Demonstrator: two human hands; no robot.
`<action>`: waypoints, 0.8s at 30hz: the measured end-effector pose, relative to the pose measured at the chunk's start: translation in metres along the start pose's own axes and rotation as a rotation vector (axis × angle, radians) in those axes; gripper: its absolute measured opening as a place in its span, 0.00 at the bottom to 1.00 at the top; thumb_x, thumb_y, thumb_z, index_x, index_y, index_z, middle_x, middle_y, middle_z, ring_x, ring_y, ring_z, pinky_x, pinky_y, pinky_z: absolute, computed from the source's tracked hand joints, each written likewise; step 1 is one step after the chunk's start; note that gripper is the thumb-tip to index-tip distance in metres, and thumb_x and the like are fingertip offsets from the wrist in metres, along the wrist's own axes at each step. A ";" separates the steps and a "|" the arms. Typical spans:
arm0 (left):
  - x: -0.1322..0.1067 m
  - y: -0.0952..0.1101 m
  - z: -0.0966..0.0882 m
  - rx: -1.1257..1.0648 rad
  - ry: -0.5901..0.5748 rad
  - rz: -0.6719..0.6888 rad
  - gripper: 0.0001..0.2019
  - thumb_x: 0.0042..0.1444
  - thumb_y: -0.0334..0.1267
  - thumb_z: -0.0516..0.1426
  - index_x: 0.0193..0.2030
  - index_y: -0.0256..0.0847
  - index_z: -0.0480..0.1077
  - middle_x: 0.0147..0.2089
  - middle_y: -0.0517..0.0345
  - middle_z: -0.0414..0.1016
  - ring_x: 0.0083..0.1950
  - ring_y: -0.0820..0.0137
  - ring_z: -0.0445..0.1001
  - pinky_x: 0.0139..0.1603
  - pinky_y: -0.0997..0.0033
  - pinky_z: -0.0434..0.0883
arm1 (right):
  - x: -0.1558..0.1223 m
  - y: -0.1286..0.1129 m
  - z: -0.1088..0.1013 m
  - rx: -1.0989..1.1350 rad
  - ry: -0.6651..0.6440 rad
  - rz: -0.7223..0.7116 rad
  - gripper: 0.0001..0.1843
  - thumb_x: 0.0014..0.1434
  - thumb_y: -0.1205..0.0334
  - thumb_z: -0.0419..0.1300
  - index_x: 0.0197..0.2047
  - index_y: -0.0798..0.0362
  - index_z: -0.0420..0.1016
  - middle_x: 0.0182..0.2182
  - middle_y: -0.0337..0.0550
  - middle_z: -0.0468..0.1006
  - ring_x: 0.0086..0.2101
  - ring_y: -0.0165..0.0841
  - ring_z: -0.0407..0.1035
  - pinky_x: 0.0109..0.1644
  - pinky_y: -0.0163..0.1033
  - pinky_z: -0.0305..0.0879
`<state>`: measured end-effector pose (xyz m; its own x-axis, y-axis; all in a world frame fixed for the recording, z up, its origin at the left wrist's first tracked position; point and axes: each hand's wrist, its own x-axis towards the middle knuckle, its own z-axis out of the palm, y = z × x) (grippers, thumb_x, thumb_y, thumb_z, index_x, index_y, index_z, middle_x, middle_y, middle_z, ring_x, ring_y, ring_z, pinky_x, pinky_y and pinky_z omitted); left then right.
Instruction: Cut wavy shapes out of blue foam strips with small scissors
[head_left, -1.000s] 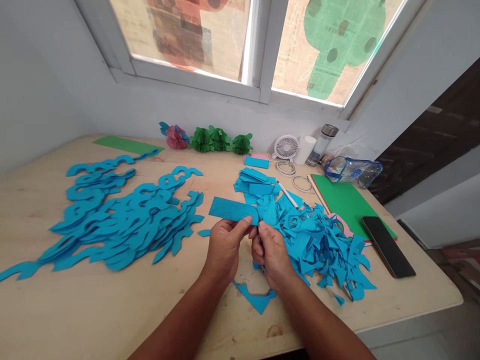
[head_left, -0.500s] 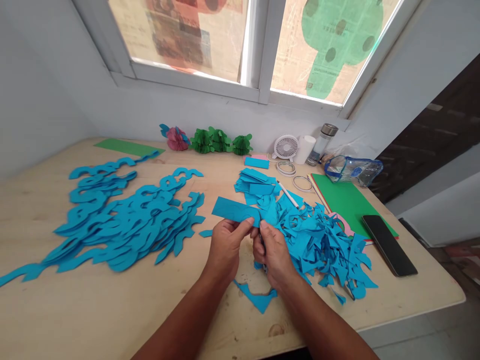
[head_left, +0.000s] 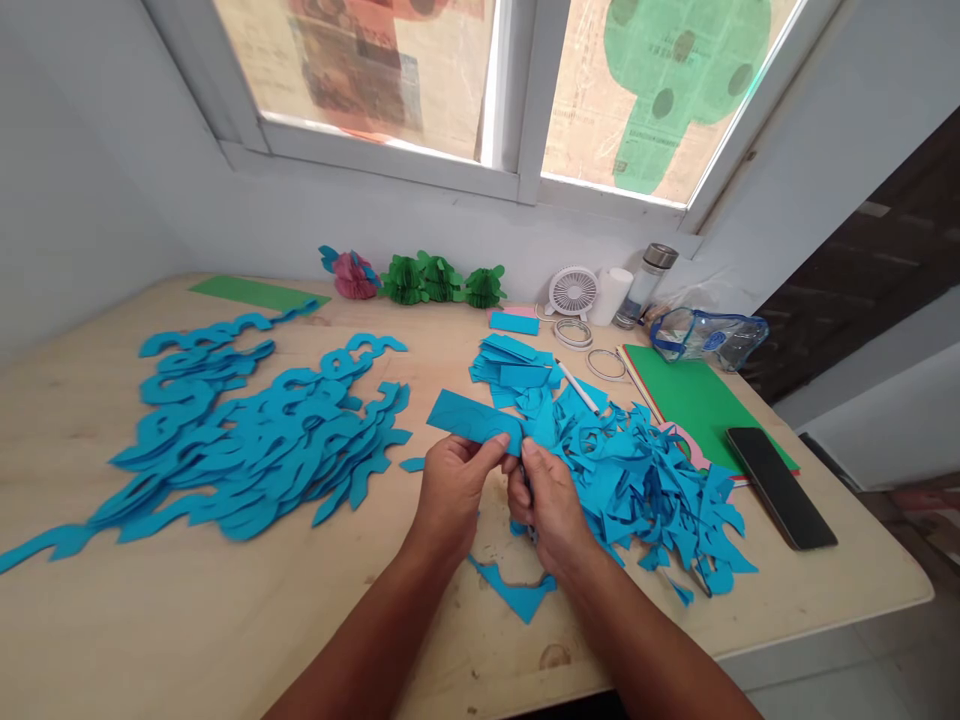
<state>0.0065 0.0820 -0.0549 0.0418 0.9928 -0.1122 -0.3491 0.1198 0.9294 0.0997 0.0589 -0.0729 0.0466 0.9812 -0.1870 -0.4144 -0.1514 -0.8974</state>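
Note:
My left hand (head_left: 454,485) is closed, its thumb pressing on a blue paper strip (head_left: 471,418) that carries drawn curved lines. At the strip's right end is my right hand (head_left: 551,495), also closed, with its thumb against the paper. A dark, thin part of what looks like scissors (head_left: 531,490) shows between its fingers; most of it is hidden by the hand. Under the hands lies a curved blue paper scrap (head_left: 521,598). A heap of blue offcuts (head_left: 645,480) spreads just right of my right hand.
Wavy blue cut-outs (head_left: 262,450) are piled on the left of the wooden table (head_left: 187,630). Behind the hands lie stacked blue strips (head_left: 514,360) and a white pen (head_left: 577,387). A phone (head_left: 780,488), green paper (head_left: 697,405), small fan (head_left: 573,293) and bottle (head_left: 645,287) stand or lie rightward.
Both hands keep nearly the same grip on the blue paper strip. The whole view has shifted very slightly; nothing was picked up or let go.

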 end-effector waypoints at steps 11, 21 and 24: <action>0.000 -0.003 0.001 -0.060 0.078 -0.025 0.11 0.41 0.37 0.64 0.17 0.36 0.67 0.15 0.61 0.69 0.21 0.75 0.65 0.27 0.75 0.64 | -0.001 0.002 0.002 -0.004 0.008 0.000 0.25 0.51 0.39 0.59 0.25 0.55 0.66 0.09 0.26 0.56 0.11 0.20 0.44 0.14 0.27 0.39; 0.001 0.000 -0.001 0.059 0.041 0.022 0.10 0.43 0.37 0.62 0.17 0.37 0.68 0.17 0.61 0.70 0.21 0.74 0.65 0.28 0.73 0.64 | -0.001 0.001 0.000 -0.017 -0.001 -0.001 0.25 0.51 0.39 0.59 0.25 0.55 0.67 0.10 0.26 0.57 0.11 0.19 0.45 0.14 0.28 0.39; 0.001 0.000 -0.001 0.043 0.047 0.024 0.09 0.43 0.36 0.62 0.18 0.37 0.69 0.18 0.62 0.70 0.21 0.75 0.64 0.28 0.73 0.64 | -0.001 0.001 0.001 -0.020 -0.006 0.001 0.25 0.51 0.39 0.59 0.25 0.55 0.67 0.09 0.26 0.57 0.11 0.19 0.44 0.14 0.28 0.39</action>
<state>0.0052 0.0834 -0.0556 -0.0103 0.9944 -0.1055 -0.3093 0.0972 0.9460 0.0984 0.0578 -0.0734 0.0410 0.9818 -0.1857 -0.3966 -0.1546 -0.9049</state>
